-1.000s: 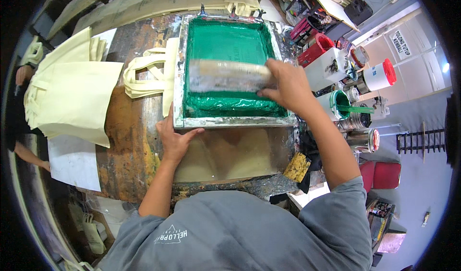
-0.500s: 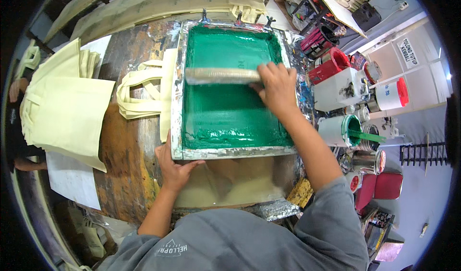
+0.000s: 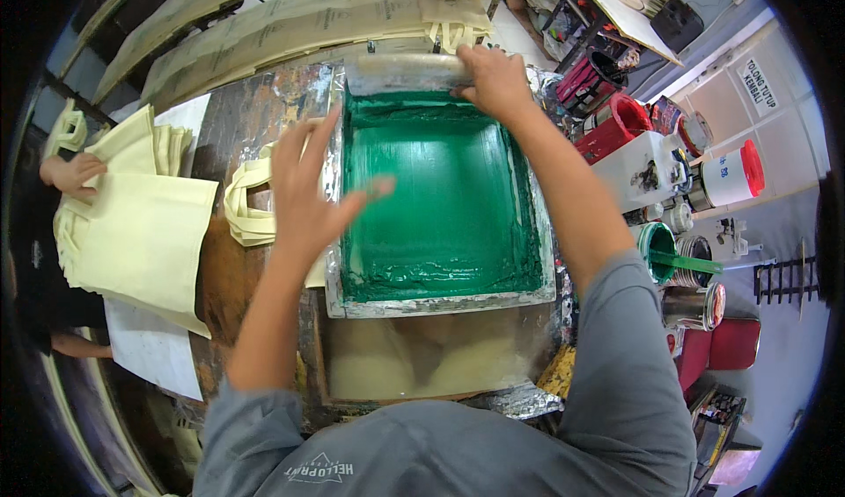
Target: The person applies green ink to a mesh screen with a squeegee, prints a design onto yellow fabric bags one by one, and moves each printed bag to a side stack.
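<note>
In front of me a screen-printing frame (image 3: 444, 305) lies on the table, its mesh coated with green ink (image 3: 431, 202) that is thicker along the edges. My right hand (image 3: 497, 81) is closed on the right end of a long squeegee (image 3: 403, 73), which is at the frame's far end. My left hand (image 3: 308, 180), slightly blurred, hovers over the frame's left edge with thumb and fingers spread and nothing in them. A pale yellow tote bag (image 3: 248, 206) shows its handles to the left of the frame; the rest is mostly hidden by the frame and my left arm.
A pile of pale yellow bags (image 3: 141, 242) lies at the left, with another person's hand (image 3: 77, 176) on it. Paint cans, a white jerrycan (image 3: 641, 169) and an open green ink tub (image 3: 653, 249) crowd the right side. Racks of bags (image 3: 290, 44) stand behind.
The squeegee in my right hand has moved away from me to the frame's far end. My left hand has lifted from the near left corner and moved forward. The other person's hand has reached onto the pile.
</note>
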Motion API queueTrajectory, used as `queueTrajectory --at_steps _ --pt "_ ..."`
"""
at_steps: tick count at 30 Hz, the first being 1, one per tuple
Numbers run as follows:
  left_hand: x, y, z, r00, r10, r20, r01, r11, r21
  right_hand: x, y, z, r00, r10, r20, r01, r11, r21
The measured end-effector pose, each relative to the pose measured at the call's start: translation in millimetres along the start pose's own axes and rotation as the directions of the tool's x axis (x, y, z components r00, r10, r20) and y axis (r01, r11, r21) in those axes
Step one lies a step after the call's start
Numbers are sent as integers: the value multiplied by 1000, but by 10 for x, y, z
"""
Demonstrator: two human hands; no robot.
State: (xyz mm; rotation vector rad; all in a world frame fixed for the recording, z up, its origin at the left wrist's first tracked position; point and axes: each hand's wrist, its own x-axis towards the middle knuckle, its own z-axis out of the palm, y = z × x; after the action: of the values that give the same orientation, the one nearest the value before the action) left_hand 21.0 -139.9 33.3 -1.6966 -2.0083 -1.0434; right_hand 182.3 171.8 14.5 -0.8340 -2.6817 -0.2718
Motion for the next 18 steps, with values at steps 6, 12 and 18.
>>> queueTrajectory --at_steps 6,12,18 --pt "1090 -680 1299 985 10 171 -59 957 284 -40 -172 180 999 -30 15 30 999 -36" --pt "727 -579 1288 984 170 44 -176 944 281 -405 -211 51 990 -114 -78 110 992 -60" --pt "243 -310 995 989 136 54 -145 949 281 -866 -452 -213 993 -112 23 112 993 24"
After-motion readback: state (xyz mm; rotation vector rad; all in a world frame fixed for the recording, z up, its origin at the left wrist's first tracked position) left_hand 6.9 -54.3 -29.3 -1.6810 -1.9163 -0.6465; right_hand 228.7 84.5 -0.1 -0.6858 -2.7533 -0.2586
